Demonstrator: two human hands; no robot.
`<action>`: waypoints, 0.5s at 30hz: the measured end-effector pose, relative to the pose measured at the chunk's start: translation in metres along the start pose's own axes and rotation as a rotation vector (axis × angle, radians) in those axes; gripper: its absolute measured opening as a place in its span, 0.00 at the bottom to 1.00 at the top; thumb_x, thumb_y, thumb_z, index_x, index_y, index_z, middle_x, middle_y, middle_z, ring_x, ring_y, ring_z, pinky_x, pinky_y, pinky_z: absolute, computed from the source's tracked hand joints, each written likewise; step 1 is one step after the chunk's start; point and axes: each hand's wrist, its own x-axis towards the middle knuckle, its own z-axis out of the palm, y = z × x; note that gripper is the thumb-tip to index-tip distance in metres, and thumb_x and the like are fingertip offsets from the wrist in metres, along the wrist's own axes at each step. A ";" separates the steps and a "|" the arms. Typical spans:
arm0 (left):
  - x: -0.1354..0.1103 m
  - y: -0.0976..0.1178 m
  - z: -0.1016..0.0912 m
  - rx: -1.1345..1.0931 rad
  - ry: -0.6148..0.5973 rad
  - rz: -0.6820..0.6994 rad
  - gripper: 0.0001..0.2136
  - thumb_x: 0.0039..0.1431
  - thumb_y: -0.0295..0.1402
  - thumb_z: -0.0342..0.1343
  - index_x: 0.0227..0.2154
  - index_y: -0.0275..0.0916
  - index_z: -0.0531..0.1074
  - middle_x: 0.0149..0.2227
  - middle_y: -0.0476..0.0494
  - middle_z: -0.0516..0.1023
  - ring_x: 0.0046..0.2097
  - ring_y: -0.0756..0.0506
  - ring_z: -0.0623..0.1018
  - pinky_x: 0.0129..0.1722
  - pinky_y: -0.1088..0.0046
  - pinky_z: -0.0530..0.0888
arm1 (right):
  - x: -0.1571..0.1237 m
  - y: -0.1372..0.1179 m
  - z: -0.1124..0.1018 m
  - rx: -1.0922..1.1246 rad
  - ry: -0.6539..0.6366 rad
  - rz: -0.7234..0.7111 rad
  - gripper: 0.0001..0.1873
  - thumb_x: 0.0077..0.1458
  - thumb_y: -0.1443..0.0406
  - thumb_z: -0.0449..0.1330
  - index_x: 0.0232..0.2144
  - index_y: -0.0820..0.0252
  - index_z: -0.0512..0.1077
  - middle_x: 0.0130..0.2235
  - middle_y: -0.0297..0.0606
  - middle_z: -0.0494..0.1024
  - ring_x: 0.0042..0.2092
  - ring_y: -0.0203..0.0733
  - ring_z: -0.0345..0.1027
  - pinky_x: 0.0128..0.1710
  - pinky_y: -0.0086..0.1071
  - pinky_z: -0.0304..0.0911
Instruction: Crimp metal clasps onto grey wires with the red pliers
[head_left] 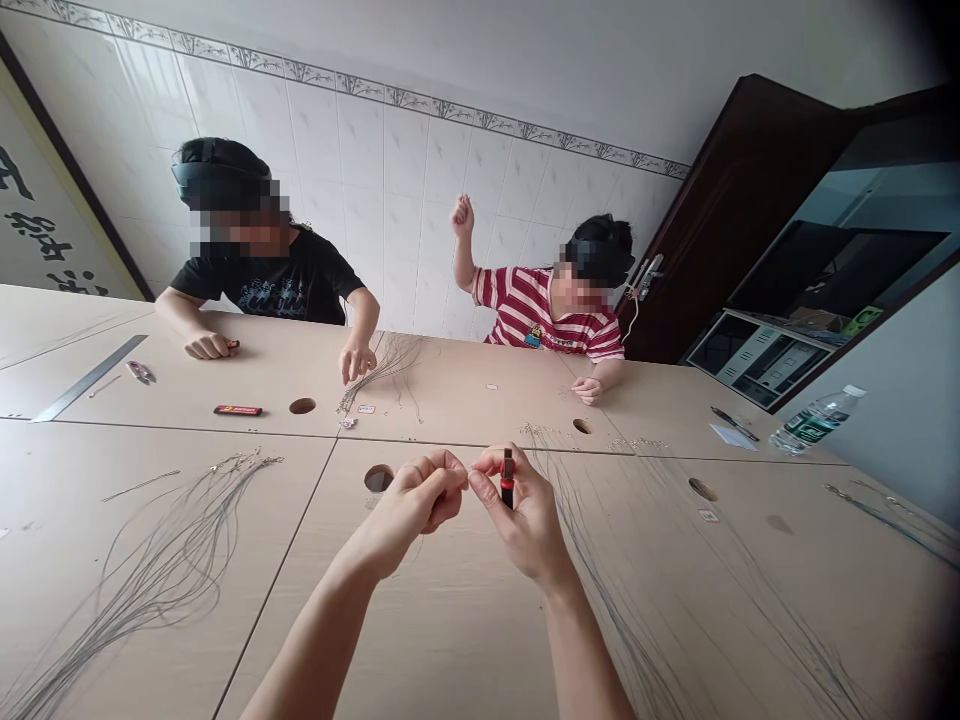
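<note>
My left hand [431,490] is closed in a pinch, its fingertips meeting those of my right hand above the table. A faint thin cord [421,545] shows below the left fist; its end between the fingers is too small to make out. Tucked in my right hand [525,510] is a red and black lighter [508,480] with a metal top, standing upright, while thumb and forefinger pinch together. To the left lies a bundle of grey cords [187,540] with small metal clasps at the far end. More cords [592,570] stretch along the table at my right.
Across the table [420,640] sit two people; one has a hand [357,360] at another cord bundle [386,365], the other raises a fist [463,215]. A steel ruler [90,380], red-black case [238,410], pen [735,424] and water bottle [817,420] lie about. Round cable holes [379,478] pierce the tabletop.
</note>
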 end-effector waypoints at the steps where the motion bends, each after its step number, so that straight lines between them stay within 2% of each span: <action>1: 0.000 0.000 0.000 0.001 -0.001 -0.003 0.10 0.63 0.36 0.49 0.27 0.39 0.61 0.16 0.60 0.52 0.22 0.54 0.47 0.22 0.74 0.46 | 0.000 -0.001 0.000 -0.012 -0.004 0.001 0.06 0.62 0.61 0.57 0.33 0.54 0.67 0.33 0.34 0.70 0.36 0.39 0.63 0.39 0.32 0.59; 4: -0.001 0.001 0.001 0.010 0.008 -0.016 0.10 0.62 0.36 0.50 0.26 0.38 0.61 0.15 0.60 0.54 0.20 0.55 0.49 0.21 0.76 0.47 | 0.000 -0.002 -0.001 -0.015 -0.013 0.008 0.08 0.62 0.62 0.56 0.30 0.55 0.66 0.31 0.33 0.68 0.35 0.38 0.62 0.37 0.31 0.59; 6: -0.001 0.002 0.003 0.019 0.030 -0.017 0.11 0.63 0.37 0.51 0.26 0.37 0.63 0.16 0.57 0.61 0.19 0.56 0.55 0.20 0.78 0.53 | 0.000 -0.002 -0.001 0.025 -0.006 0.018 0.09 0.63 0.61 0.56 0.30 0.56 0.65 0.30 0.32 0.67 0.33 0.37 0.61 0.36 0.31 0.58; 7: -0.001 0.002 0.005 0.007 0.047 -0.008 0.11 0.63 0.38 0.51 0.27 0.36 0.66 0.19 0.54 0.67 0.20 0.55 0.61 0.21 0.78 0.58 | 0.001 -0.002 -0.001 0.051 0.002 0.029 0.10 0.63 0.60 0.56 0.30 0.56 0.65 0.30 0.32 0.67 0.32 0.36 0.61 0.35 0.31 0.59; 8: 0.000 0.003 0.006 -0.018 0.066 0.010 0.12 0.63 0.38 0.52 0.29 0.35 0.68 0.23 0.50 0.73 0.23 0.54 0.68 0.25 0.77 0.65 | 0.001 -0.001 -0.001 0.074 0.014 0.045 0.10 0.63 0.59 0.55 0.30 0.57 0.65 0.29 0.31 0.66 0.31 0.36 0.60 0.34 0.30 0.58; 10: 0.001 0.002 0.008 -0.100 0.114 0.074 0.13 0.64 0.40 0.53 0.35 0.34 0.72 0.35 0.42 0.80 0.36 0.48 0.78 0.41 0.70 0.74 | 0.000 0.000 -0.003 0.100 0.052 0.087 0.11 0.62 0.57 0.56 0.30 0.57 0.66 0.27 0.30 0.65 0.29 0.35 0.58 0.31 0.30 0.57; 12: 0.001 0.002 0.008 -0.191 0.170 0.171 0.13 0.64 0.40 0.54 0.38 0.34 0.75 0.47 0.38 0.79 0.51 0.44 0.76 0.56 0.67 0.69 | 0.000 0.003 -0.008 0.105 0.109 0.142 0.13 0.61 0.55 0.57 0.30 0.57 0.66 0.25 0.30 0.63 0.26 0.34 0.54 0.26 0.29 0.54; 13: 0.000 0.002 0.009 -0.228 0.182 0.219 0.13 0.64 0.40 0.54 0.38 0.35 0.76 0.51 0.38 0.78 0.56 0.43 0.73 0.60 0.66 0.66 | -0.001 0.005 -0.011 0.108 0.144 0.169 0.14 0.60 0.54 0.58 0.30 0.57 0.66 0.25 0.29 0.61 0.25 0.34 0.53 0.24 0.29 0.52; 15: -0.003 0.005 0.009 -0.287 0.158 0.301 0.12 0.64 0.39 0.54 0.37 0.36 0.77 0.54 0.38 0.76 0.60 0.41 0.70 0.62 0.65 0.63 | 0.000 0.008 -0.021 0.129 0.221 0.210 0.15 0.58 0.53 0.60 0.29 0.58 0.67 0.24 0.29 0.61 0.25 0.34 0.52 0.24 0.29 0.52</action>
